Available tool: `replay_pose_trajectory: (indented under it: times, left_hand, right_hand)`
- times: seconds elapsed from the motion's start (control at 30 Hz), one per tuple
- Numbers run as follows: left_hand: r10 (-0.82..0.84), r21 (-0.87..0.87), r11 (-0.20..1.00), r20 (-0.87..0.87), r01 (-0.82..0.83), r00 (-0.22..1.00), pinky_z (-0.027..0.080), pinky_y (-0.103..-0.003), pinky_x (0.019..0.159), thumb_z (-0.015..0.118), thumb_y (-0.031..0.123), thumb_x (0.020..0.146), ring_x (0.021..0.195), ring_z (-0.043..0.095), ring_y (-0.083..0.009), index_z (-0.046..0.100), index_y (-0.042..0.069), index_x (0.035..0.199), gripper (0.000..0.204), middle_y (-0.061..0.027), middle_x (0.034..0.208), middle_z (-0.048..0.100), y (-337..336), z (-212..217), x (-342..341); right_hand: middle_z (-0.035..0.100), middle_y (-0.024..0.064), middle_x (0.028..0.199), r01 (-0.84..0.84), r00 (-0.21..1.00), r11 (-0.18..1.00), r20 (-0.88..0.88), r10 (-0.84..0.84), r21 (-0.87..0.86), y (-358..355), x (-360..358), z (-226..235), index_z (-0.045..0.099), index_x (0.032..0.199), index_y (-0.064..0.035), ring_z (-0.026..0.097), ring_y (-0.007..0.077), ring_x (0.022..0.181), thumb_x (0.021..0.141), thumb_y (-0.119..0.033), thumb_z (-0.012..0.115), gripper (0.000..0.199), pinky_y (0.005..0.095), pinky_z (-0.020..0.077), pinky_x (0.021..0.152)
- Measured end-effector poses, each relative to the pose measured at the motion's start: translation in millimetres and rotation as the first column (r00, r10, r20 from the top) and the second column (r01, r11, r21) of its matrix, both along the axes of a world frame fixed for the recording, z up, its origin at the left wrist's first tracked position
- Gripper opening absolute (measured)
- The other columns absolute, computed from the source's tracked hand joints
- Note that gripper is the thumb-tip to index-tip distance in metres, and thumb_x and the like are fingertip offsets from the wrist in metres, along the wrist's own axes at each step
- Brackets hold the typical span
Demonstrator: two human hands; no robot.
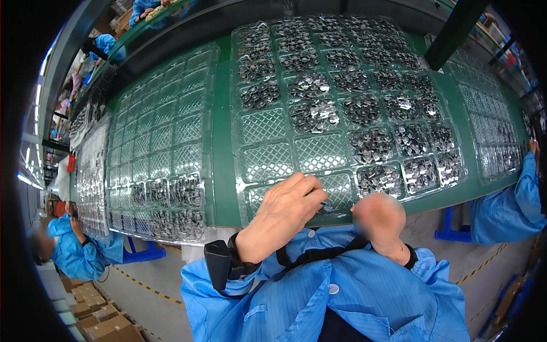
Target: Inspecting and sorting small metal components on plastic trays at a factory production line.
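A large clear plastic compartment tray (265, 155) lies on the green tabletop (225, 165) in front of me. Small dark metal-looking parts (376, 178) fill its far and right compartments, while several at the near left hold nothing. My left hand (290, 202) is over the tray's near edge, its fingers curled inward and closed; what is between the fingertips cannot be made out. To its right, my right hand (380, 219) is raised at the tray's near edge beside the filled compartments. It is smeared, so its fingers do not show.
A second clear tray (156, 137), partly filled, lies to the left, and another tray (487, 114) to the right. A dark post (456, 37) rises at the far right. Blue-clad co-workers sit left (77, 245) and right (507, 208). Cardboard boxes (114, 328) stand at the lower left.
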State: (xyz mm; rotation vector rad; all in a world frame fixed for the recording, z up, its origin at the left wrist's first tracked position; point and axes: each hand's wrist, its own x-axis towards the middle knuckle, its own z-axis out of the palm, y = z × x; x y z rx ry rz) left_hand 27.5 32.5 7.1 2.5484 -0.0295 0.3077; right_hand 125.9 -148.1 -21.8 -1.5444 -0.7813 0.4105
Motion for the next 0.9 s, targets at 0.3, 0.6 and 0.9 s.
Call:
replay_pose_trajectory:
  times: [0.3, 0.6, 0.9]
  left_hand:
    - [0.266, -0.460, 0.846, -0.078, -0.272, 0.961, 0.039, -0.022, 0.056, 0.066, 0.005, 0.076, 0.063, 0.051, -0.0094, 0.062, 0.002, 0.083, 0.009, -0.0031, 0.072, 0.061, -15.8, 3.5, -13.5]
    - [0.269, -0.803, 0.466, -0.272, -0.372, 0.924, 0.044, -0.017, 0.059, 0.063, 0.005, 0.082, 0.072, 0.061, -0.0074, 0.060, -0.002, 0.089, 0.011, -0.0062, 0.078, 0.065, -26.3, -6.3, -31.3]
    - [0.258, -0.914, 0.257, -0.248, -0.313, 0.934, 0.045, -0.018, 0.055, 0.060, 0.009, 0.086, 0.068, 0.059, -0.0078, 0.058, 0.000, 0.094, 0.012, -0.0070, 0.079, 0.065, -28.8, -5.2, -35.2]
  right_hand:
    - [0.054, -0.0004, 0.057, 0.009, 1.000, 0.996, 0.017, -0.008, -0.087, 6.1, 0.3, 9.9, 0.063, 0.086, -0.0031, 0.049, 0.0036, 0.051, 0.084, -0.008, 0.060, 0.006, 0.0202, 0.0353, 0.045]
    - [0.054, -0.0024, 0.059, -0.168, 0.966, 0.972, -0.223, 0.129, -0.167, 26.9, -4.8, 24.0, 0.060, 0.093, -0.0021, 0.045, 0.0009, 0.053, 0.083, -0.007, 0.063, 0.012, 0.0191, 0.0322, 0.044]
    - [0.056, -0.0016, 0.060, -0.254, 0.918, 0.965, -0.327, 0.222, -0.057, 33.5, -7.9, 27.6, 0.060, 0.095, -0.0016, 0.049, 0.0018, 0.054, 0.085, -0.008, 0.060, 0.012, 0.0183, 0.0357, 0.046]
